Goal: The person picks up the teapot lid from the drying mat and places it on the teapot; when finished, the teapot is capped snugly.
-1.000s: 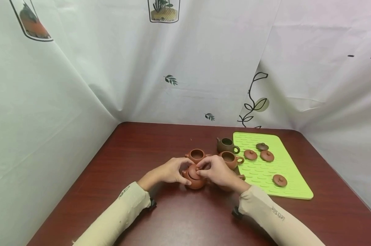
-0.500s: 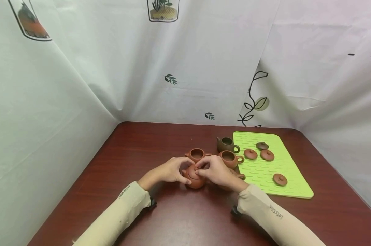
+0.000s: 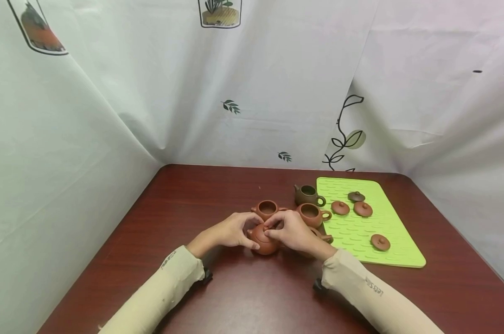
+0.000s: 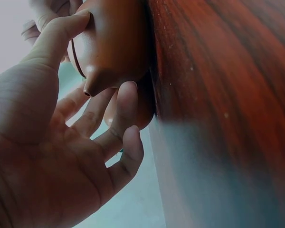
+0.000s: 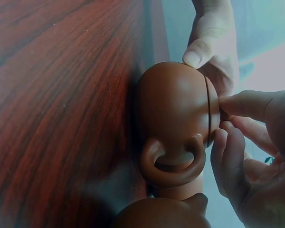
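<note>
In the head view, a reddish-brown clay teapot (image 3: 265,247) stands on the table between both hands. My left hand (image 3: 234,230) holds its body from the spout side, the thumb pressing the near wall; in the left wrist view its other fingers (image 4: 128,102) curve loosely below the spout (image 4: 94,85). My right hand (image 3: 295,232) pinches the small knob of the lid (image 5: 213,111), which sits on the teapot's mouth with a thin dark seam around it. The handle (image 5: 175,173) shows in the right wrist view. My right hand partly hides another brown teapot (image 3: 326,238).
Lidless brown teapots (image 3: 267,209) (image 3: 310,215) and a dark olive-brown one (image 3: 307,195) stand close behind the hands. A lime-green mat (image 3: 352,241) at right bears several loose lids (image 3: 380,242). Pale patterned cloth (image 3: 252,93) hangs around the dark red table (image 3: 193,190).
The lid, tilted with a dark gap at its edge a second ago, now lies flat on the teapot. Both hands stay nearly in place; the head view has shifted slightly.
</note>
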`<move>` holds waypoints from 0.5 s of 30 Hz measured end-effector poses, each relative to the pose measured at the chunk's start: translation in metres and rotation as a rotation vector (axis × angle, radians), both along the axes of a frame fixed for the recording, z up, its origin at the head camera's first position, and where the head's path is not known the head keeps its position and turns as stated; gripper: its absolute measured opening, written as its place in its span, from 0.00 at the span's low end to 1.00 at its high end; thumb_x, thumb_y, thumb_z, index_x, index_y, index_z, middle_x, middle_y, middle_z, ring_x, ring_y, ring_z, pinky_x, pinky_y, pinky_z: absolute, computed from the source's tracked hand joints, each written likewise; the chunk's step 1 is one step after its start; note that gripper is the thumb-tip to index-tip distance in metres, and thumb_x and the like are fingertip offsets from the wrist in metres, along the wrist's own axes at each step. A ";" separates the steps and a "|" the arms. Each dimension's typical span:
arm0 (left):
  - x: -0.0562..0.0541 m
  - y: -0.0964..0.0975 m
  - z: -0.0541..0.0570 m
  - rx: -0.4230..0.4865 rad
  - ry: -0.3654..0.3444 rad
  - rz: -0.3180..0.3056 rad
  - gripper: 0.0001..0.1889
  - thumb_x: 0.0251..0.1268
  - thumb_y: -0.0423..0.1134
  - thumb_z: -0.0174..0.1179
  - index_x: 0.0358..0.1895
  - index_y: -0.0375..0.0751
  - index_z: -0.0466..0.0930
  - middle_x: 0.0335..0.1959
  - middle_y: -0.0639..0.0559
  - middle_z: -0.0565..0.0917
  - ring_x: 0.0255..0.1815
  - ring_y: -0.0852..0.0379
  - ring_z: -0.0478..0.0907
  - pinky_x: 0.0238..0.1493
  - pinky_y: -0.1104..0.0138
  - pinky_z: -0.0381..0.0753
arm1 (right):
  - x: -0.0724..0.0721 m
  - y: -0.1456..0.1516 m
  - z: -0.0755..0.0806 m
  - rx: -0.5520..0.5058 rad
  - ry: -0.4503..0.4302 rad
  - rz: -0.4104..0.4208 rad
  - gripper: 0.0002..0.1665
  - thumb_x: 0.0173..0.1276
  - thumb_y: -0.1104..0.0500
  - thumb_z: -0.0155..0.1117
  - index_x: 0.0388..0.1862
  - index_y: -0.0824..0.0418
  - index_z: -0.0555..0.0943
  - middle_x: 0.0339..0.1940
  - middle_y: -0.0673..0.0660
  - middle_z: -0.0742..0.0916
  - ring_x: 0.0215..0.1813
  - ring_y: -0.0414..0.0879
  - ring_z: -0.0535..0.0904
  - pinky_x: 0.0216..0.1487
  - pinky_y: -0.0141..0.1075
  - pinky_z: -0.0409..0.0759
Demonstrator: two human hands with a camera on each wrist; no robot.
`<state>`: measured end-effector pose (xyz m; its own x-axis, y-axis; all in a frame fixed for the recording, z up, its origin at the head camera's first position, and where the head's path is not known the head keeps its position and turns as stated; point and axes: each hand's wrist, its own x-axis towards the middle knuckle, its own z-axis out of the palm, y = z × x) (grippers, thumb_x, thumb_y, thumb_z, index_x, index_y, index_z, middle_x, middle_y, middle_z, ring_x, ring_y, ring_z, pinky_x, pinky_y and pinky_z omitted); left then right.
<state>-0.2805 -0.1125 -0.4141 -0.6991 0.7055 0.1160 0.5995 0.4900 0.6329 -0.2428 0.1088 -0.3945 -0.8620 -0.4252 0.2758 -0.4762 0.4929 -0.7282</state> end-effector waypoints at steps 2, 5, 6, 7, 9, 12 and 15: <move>0.000 0.000 0.000 0.002 -0.006 -0.004 0.31 0.47 0.44 0.79 0.57 0.43 0.78 0.52 0.52 0.83 0.40 0.62 0.80 0.44 0.67 0.78 | 0.000 0.000 -0.001 0.002 0.001 0.000 0.05 0.58 0.65 0.75 0.35 0.61 0.89 0.30 0.51 0.87 0.28 0.43 0.81 0.29 0.30 0.78; 0.000 -0.001 0.000 0.001 -0.017 -0.005 0.31 0.48 0.44 0.78 0.57 0.43 0.77 0.52 0.51 0.83 0.41 0.61 0.81 0.44 0.67 0.79 | 0.000 0.000 -0.001 0.004 0.003 -0.007 0.05 0.58 0.65 0.75 0.35 0.61 0.89 0.30 0.50 0.87 0.28 0.43 0.81 0.29 0.30 0.78; 0.000 -0.001 0.000 0.001 -0.021 -0.006 0.31 0.48 0.44 0.78 0.58 0.43 0.77 0.53 0.51 0.83 0.41 0.61 0.81 0.44 0.66 0.79 | 0.000 0.000 -0.002 0.005 0.003 -0.010 0.05 0.58 0.65 0.75 0.35 0.60 0.89 0.30 0.49 0.87 0.28 0.43 0.81 0.29 0.30 0.78; 0.000 -0.001 0.000 0.000 -0.024 -0.005 0.31 0.49 0.44 0.78 0.58 0.43 0.77 0.53 0.51 0.83 0.41 0.61 0.81 0.44 0.66 0.79 | 0.000 0.000 -0.002 0.005 0.007 -0.010 0.05 0.58 0.65 0.75 0.35 0.60 0.89 0.30 0.49 0.87 0.28 0.42 0.81 0.29 0.30 0.78; 0.001 -0.001 0.000 0.000 -0.032 -0.003 0.31 0.49 0.44 0.78 0.58 0.43 0.77 0.53 0.51 0.83 0.42 0.61 0.82 0.44 0.66 0.79 | 0.000 0.000 -0.002 0.006 0.010 -0.013 0.06 0.58 0.65 0.75 0.35 0.60 0.89 0.30 0.49 0.87 0.28 0.42 0.81 0.29 0.30 0.78; 0.001 -0.001 0.001 -0.001 -0.036 -0.005 0.32 0.49 0.44 0.78 0.59 0.44 0.77 0.54 0.51 0.83 0.42 0.61 0.82 0.45 0.66 0.79 | -0.001 0.000 -0.003 0.007 0.013 -0.012 0.06 0.58 0.65 0.75 0.35 0.60 0.89 0.30 0.50 0.87 0.28 0.42 0.81 0.29 0.30 0.78; 0.000 -0.001 0.002 -0.003 -0.018 -0.017 0.31 0.49 0.44 0.78 0.58 0.44 0.77 0.53 0.51 0.83 0.41 0.62 0.81 0.44 0.67 0.79 | -0.001 0.001 -0.002 0.013 0.009 -0.012 0.06 0.58 0.64 0.75 0.35 0.60 0.89 0.30 0.49 0.87 0.28 0.41 0.81 0.29 0.30 0.78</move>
